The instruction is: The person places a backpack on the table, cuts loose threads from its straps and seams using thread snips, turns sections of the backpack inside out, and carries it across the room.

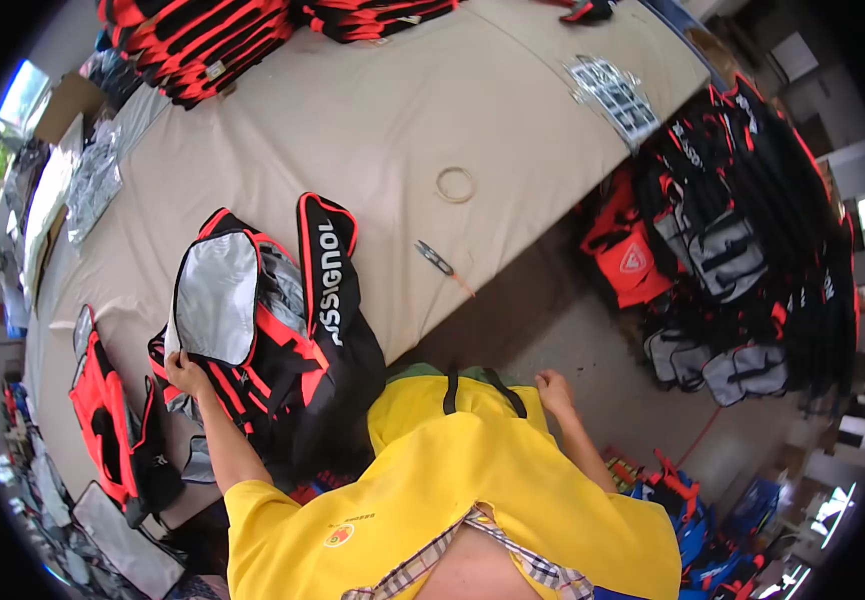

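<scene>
My left hand [184, 375] pinches the lower edge of a bag's grey-lined flap [216, 298]. The flap belongs to a black and red bag [332, 300] with white lettering, which lies on the table's near edge and hangs partly over it. Grey lining shows inside its opening. At my right side, my right hand [554, 390] hangs beside the yellow apron [472, 410], loosely curled with nothing visible in it. Thread snips [434, 257] with an orange cord and a beige ring [455, 185] lie on the table, apart from both hands.
A second red and black bag [107, 420] lies at the left. Stacked red and black pieces [197, 45] stand on the far side of the beige table [382, 120]. Several finished-looking bags [732, 220] are piled to the right, near the floor [592, 330].
</scene>
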The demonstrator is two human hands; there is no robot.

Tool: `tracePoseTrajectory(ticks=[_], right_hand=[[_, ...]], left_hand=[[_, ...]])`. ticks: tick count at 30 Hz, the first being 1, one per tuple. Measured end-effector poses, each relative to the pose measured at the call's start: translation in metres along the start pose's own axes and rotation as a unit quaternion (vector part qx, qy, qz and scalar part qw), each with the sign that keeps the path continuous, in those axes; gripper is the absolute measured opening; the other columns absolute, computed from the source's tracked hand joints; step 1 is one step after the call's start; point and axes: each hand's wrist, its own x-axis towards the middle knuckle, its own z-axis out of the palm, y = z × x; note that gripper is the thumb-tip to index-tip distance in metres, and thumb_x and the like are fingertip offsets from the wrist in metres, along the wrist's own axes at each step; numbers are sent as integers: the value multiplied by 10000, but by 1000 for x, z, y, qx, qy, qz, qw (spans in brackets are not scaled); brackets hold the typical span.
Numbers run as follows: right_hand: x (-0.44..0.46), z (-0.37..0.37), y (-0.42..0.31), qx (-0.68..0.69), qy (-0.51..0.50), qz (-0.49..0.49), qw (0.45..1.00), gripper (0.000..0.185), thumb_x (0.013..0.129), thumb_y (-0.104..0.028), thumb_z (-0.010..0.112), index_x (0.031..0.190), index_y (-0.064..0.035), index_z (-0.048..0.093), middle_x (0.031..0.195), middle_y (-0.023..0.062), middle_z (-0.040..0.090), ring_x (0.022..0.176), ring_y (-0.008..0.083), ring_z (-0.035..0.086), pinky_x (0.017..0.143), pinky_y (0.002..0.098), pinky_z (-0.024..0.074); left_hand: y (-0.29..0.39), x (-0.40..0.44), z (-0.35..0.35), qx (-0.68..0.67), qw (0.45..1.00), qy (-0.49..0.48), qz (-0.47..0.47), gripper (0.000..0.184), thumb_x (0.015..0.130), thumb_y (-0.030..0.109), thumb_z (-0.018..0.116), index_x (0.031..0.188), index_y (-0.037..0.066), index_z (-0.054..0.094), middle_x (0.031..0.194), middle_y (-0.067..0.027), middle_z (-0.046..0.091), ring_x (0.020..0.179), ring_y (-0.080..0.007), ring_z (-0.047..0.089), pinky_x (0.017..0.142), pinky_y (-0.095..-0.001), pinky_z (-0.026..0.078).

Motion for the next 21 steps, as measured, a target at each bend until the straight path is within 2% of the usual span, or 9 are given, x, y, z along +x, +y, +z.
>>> tracePoseTrajectory(ticks=[3, 7, 10, 11, 15, 17, 19, 20, 21], right_hand=[[35, -31, -104, 33, 33, -144, 988, 280, 976, -257, 619, 1105, -18, 687, 1011, 197, 730, 955, 352, 710, 826, 398, 547], [62, -37, -222, 58, 54, -259, 963, 260, 974, -240, 631, 1075, -5, 673, 961, 191, 731, 908, 348, 712, 807, 397, 549], [93, -21, -267, -47, 78, -371, 924, 249, 963, -241, 651, 1027, -2, 630, 979, 200, 673, 944, 363, 652, 842, 437, 510], [103, -11, -271, -52, 55, -351, 933, 290, 943, -264, 672, 1023, 7, 607, 970, 215, 632, 976, 403, 594, 862, 469, 475], [134, 6, -268, -131, 59, -362, 921, 375, 853, -205, 776, 991, 55, 545, 935, 227, 595, 867, 405, 566, 800, 470, 460], [157, 1, -265, -97, -4, -337, 936, 428, 834, -233, 809, 988, 53, 529, 952, 212, 607, 866, 352, 595, 807, 433, 489], [169, -5, -272, -115, -36, -314, 942, 432, 797, -231, 845, 948, 33, 537, 851, 152, 625, 811, 301, 611, 792, 411, 502], [174, -9, -277, -175, -62, -323, 928, 402, 911, -335, 755, 1000, 16, 581, 880, 135, 661, 799, 252, 628, 771, 393, 506], [209, -1, -271, -125, -102, -299, 940, 373, 872, -271, 791, 928, 3, 544, 813, 111, 630, 732, 210, 589, 690, 365, 495]], left_hand=[[-28, -7, 21, -59, 993, -1, -100, 187, 890, 96, 710, 988, -54, 656, 977, -175, 687, 934, -318, 642, 879, -380, 491], [-49, -22, 38, -10, 997, 32, -68, 241, 901, 102, 668, 1074, -65, 643, 1067, -230, 672, 1022, -393, 624, 944, -453, 476], [-36, -29, 41, 10, 996, 68, -52, 183, 866, 100, 676, 990, -28, 634, 986, -181, 652, 970, -374, 609, 890, -444, 474], [-24, -26, 34, -20, 994, 37, -98, 144, 852, 88, 670, 944, -9, 617, 969, -173, 634, 972, -366, 599, 895, -449, 461], [-3, -25, 33, -1, 993, 76, -85, 145, 819, 62, 651, 946, 22, 594, 1002, -185, 597, 1040, -395, 546, 938, -480, 422], [-2, -26, 37, -35, 990, 89, -104, 146, 811, 77, 637, 944, 24, 609, 967, -186, 593, 986, -396, 545, 906, -486, 427], [7, -21, 36, -45, 982, 92, -157, 134, 759, 37, 679, 876, 29, 614, 988, -180, 612, 1024, -381, 569, 938, -471, 447], [12, -17, 34, -33, 981, 106, -162, 153, 733, 28, 702, 860, 30, 617, 1001, -182, 614, 1045, -378, 573, 951, -460, 456], [14, -15, 36, -34, 978, 117, -172, 146, 737, 44, 710, 851, 28, 619, 983, -183, 614, 1031, -383, 575, 937, -459, 463]])
